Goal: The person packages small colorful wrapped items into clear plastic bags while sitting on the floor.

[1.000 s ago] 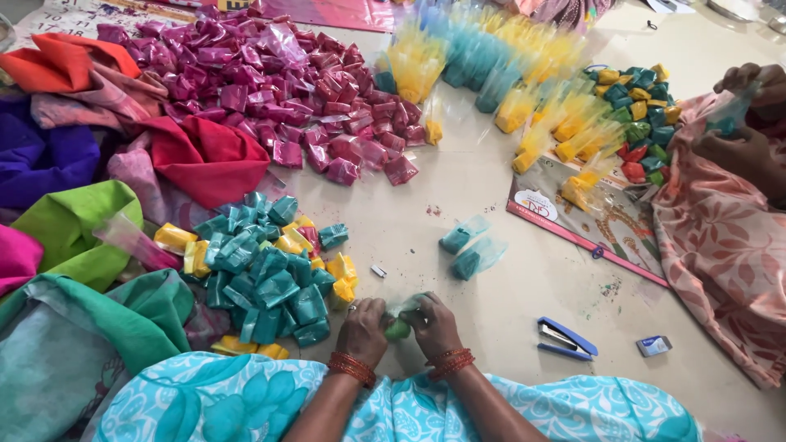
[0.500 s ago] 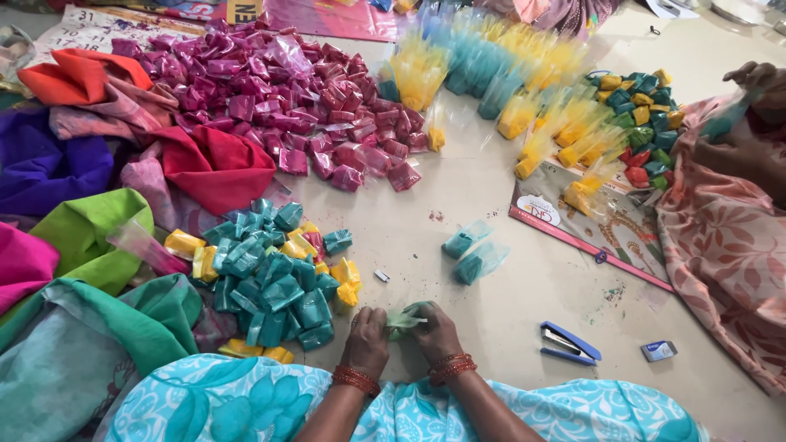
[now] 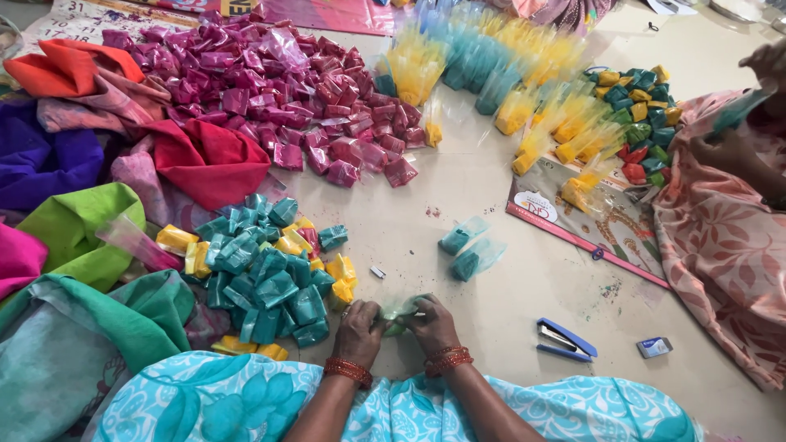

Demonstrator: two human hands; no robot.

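My left hand and my right hand meet low in the middle of the view. Both pinch a small clear plastic packet of green powder just above the floor. Red bangles circle both wrists. To the left of my hands lies a heap of folded teal and yellow packets. Two loose teal packets lie a little beyond my right hand.
A big pile of magenta packets lies at the back, with yellow and teal ones to its right. Coloured cloths are heaped at left. A blue stapler and a small staple box lie at right. Another person's hands work at far right.
My hands have stayed together on the green packet, with only small finger movements. The other person's hands at right have shifted slightly.
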